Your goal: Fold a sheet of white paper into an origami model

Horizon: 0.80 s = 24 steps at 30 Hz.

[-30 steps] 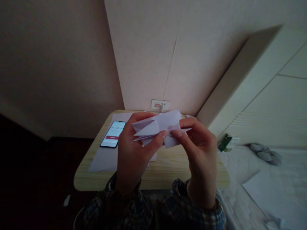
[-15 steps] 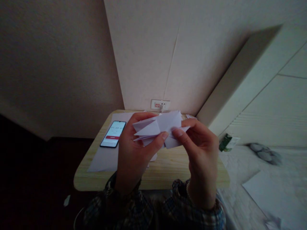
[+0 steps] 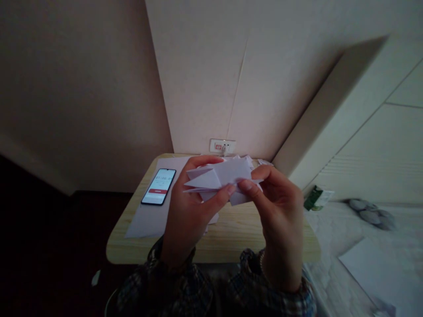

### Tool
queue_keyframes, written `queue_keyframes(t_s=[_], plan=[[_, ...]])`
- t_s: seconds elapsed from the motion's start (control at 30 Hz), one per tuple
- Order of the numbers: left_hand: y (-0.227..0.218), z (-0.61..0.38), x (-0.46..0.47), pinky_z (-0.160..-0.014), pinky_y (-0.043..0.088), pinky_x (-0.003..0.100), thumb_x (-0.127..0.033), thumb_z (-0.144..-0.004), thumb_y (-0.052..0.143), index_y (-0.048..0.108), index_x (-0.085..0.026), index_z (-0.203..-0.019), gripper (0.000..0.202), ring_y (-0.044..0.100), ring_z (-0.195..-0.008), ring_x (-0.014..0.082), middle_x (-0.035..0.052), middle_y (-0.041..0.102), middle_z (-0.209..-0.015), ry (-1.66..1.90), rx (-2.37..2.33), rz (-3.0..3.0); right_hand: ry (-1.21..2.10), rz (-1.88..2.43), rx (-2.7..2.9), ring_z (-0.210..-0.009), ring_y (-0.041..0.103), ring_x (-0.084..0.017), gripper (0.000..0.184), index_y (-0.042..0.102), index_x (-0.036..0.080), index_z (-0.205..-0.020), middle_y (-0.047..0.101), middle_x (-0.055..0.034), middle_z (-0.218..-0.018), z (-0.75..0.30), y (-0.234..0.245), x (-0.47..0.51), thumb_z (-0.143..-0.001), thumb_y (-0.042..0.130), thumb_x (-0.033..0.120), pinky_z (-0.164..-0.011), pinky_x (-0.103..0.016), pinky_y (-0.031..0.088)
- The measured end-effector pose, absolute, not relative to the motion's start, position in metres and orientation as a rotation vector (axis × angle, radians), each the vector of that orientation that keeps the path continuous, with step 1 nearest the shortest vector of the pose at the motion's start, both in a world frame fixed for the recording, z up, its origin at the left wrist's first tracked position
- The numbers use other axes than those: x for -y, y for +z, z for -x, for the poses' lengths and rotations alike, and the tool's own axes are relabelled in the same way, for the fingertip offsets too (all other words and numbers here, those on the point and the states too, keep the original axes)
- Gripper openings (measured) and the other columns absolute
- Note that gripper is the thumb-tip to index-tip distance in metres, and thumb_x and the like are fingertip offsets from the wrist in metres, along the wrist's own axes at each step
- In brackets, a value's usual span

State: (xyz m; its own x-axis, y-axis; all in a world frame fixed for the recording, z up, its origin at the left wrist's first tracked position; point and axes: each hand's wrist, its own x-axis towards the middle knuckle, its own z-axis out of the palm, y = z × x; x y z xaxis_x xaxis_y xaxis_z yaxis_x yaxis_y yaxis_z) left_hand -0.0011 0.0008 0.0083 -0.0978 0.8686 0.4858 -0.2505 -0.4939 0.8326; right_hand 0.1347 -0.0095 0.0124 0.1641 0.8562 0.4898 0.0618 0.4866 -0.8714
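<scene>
A piece of folded white paper (image 3: 233, 171) with pointed flaps sticking out to the left is held up above the small wooden table (image 3: 238, 235). My left hand (image 3: 194, 202) is closed on its left part, thumb pressed on the lower edge and fingers behind. Gripping the right end is my right hand (image 3: 276, 198), with the thumb in front and the index finger behind. Both thumbs nearly meet at the middle of the lower edge. Other white paper pieces lie behind the hands, mostly hidden.
On the table's left, a phone (image 3: 158, 187) with a lit timer screen rests on white paper sheets (image 3: 142, 224). A wall socket (image 3: 223, 145) with a plug is behind the table. To the right, a bed surface holds a white sheet (image 3: 373, 268), a green packet (image 3: 313, 198) and a grey object (image 3: 372, 213).
The folded paper has tipped slightly flatter, and its upper edge is lower. Both hands keep their hold. The whole view has shifted a little.
</scene>
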Motion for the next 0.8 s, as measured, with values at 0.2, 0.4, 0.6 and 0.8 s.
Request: queue_keyframes(t_s=[0.2, 0.4, 0.6, 0.8], plan=[[0.0099, -0.0010, -0.0003, -0.068, 0.063, 0.021, -0.012, -0.069, 0.086, 0.069, -0.026, -0.098, 0.036, 0.075, -0.078, 0.0141, -0.0036, 0.075, -0.089, 1.711, -0.762, -1.296, 0.680, 0.937, 1.325, -0.066, 0.052, -0.014, 0.019, 0.061, 0.022, -0.071, 0.057, 0.0050, -0.067, -0.1347, 0.0159, 0.0126, -0.085, 0.074, 0.024, -0.061, -0.028, 0.039], [0.0063, -0.0025, -0.0016, -0.070, 0.064, 0.023, -0.015, -0.070, 0.086, 0.067, -0.025, -0.095, 0.033, 0.075, -0.080, 0.0156, -0.0028, 0.075, -0.091, 1.775, -0.844, -1.331, 0.652, 0.973, 1.317, -0.066, 0.054, -0.014, 0.016, 0.064, 0.023, -0.072, 0.058, 0.0044, -0.066, -0.1327, 0.0150, 0.0117, -0.084, 0.074, 0.023, -0.059, -0.029, 0.038], [0.0015, -0.0006, -0.0013, -0.062, 0.060, 0.018, -0.016, -0.067, 0.089, 0.068, -0.025, -0.093, 0.034, 0.071, -0.072, 0.0116, -0.0051, 0.073, -0.083, 1.846, -0.843, -1.287, 0.699, 0.976, 1.360, -0.071, 0.058, -0.016, 0.008, 0.069, 0.023, -0.079, 0.064, 0.0028, -0.073, -0.1356, 0.0133, 0.0076, -0.082, 0.076, 0.025, -0.064, -0.029, 0.043], [0.0064, -0.0007, 0.0000, -0.056, 0.059, 0.020, -0.019, -0.064, 0.091, 0.068, -0.023, -0.088, 0.034, 0.069, -0.065, 0.0127, -0.0048, 0.071, -0.078, 1.820, -0.919, -1.276, 0.659, 0.942, 1.337, -0.065, 0.053, -0.013, 0.018, 0.063, 0.022, -0.071, 0.059, 0.0043, -0.067, -0.1393, 0.0131, 0.0089, -0.087, 0.071, 0.024, -0.060, -0.028, 0.038]])
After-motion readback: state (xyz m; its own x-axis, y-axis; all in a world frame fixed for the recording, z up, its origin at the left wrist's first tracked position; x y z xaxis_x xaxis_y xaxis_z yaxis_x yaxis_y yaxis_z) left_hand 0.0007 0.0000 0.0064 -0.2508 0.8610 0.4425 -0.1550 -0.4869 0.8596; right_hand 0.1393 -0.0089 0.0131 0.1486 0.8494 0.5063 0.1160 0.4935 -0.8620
